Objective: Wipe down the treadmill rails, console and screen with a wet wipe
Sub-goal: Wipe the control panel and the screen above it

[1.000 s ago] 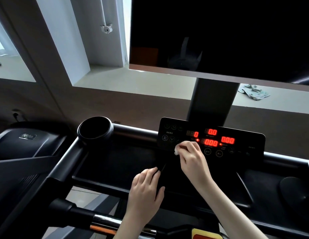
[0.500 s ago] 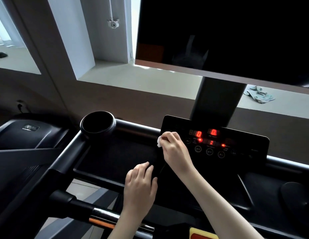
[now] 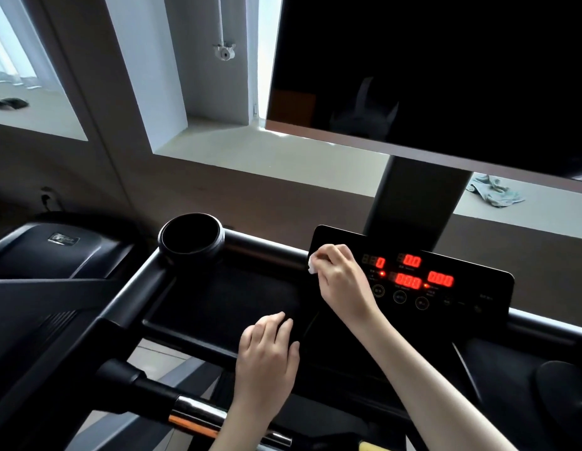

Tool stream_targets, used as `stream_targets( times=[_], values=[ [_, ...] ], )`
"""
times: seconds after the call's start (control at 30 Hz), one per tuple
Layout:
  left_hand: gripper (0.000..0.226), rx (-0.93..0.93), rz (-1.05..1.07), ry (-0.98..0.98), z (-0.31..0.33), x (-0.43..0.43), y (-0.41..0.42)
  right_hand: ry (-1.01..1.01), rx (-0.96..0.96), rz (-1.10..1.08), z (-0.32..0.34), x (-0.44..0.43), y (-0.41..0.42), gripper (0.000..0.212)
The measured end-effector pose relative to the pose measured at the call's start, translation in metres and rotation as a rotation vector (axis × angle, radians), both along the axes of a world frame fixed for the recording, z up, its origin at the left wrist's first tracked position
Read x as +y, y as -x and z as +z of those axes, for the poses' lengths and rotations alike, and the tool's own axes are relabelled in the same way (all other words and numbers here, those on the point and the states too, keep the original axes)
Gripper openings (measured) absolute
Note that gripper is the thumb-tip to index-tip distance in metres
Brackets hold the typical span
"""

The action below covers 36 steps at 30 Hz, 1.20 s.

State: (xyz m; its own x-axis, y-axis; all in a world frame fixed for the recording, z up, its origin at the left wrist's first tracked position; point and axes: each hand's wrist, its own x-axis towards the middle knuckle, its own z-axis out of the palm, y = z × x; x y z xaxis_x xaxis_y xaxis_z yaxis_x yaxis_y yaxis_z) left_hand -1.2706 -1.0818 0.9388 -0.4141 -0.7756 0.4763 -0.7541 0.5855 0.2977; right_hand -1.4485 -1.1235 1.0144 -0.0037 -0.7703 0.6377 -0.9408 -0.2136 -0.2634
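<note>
My right hand point(image 3: 340, 275) grips a small white wet wipe point(image 3: 312, 265) and presses it on the left end of the black console panel point(image 3: 471, 288), whose red digits are lit. My left hand point(image 3: 266, 356) rests flat with relaxed fingers on the dark tray of the treadmill, below the panel. The large dark screen point(image 3: 445, 66) hangs above on a grey post. A black rail point(image 3: 260, 247) runs behind the tray, and a handlebar with a chrome band point(image 3: 198, 410) lies at the lower left.
A round black cup holder point(image 3: 190, 237) sits at the left corner of the rail. A second treadmill hood point(image 3: 62, 249) stands at far left. A crumpled cloth point(image 3: 494, 192) lies on the windowsill behind the screen post.
My right hand has slid the wipe leftward and slightly up across the console, from beside the red digits to the panel's left edge. My left hand stays on the tray.
</note>
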Motion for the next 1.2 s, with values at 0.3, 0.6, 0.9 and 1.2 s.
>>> stream_targets(
  times=[0.3, 0.6, 0.9, 1.2],
  values=[
    [0.041, -0.018, 0.002, -0.021, 0.000, 0.001, -0.001, 0.043, -0.005, -0.061, 0.021, -0.026, 0.002, 0.020],
    [0.042, -0.027, 0.006, -0.007, 0.000, -0.001, -0.001, 0.093, -0.073, -0.199, 0.024, -0.010, 0.019, 0.019],
    [0.041, -0.011, 0.010, 0.018, -0.001, -0.002, 0.000, 0.162, -0.121, -0.336, 0.013, 0.013, 0.031, 0.018],
    [0.042, -0.029, 0.005, -0.001, -0.002, -0.002, 0.000, 0.099, -0.072, -0.203, -0.001, 0.026, 0.025, 0.014]
  ],
)
